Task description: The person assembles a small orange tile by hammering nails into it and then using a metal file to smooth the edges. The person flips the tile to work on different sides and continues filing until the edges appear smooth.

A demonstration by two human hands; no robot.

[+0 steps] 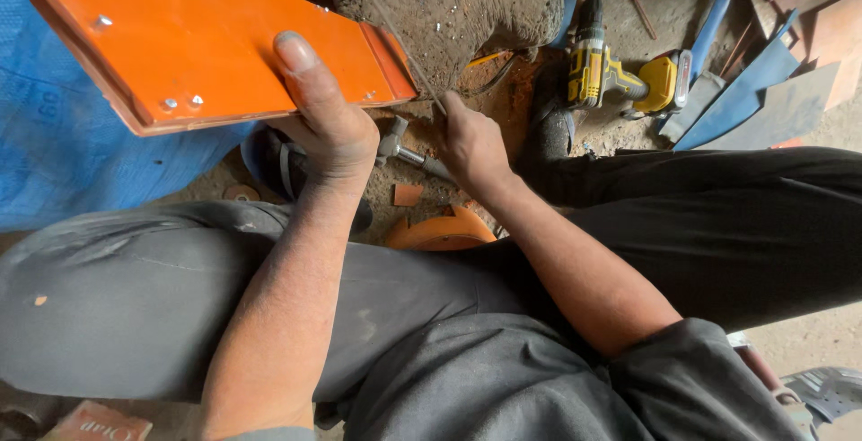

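Dirt floor [503, 109]; left hand [328, 127] grips orange panel [206, 37]; right hand [469, 140] closed on hammer [404, 149].

Left hand [328, 127] at frame centre-left: forearm extended upward from lower left, thumb straight and pressed flat, fingers curled under. Right hand [469, 140] at centre: forearm entering from lower right, fingers closed in a grip.

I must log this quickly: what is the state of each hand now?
Left hand: closed on the orange panel, thumb on top.
Right hand: closed on the hammer.
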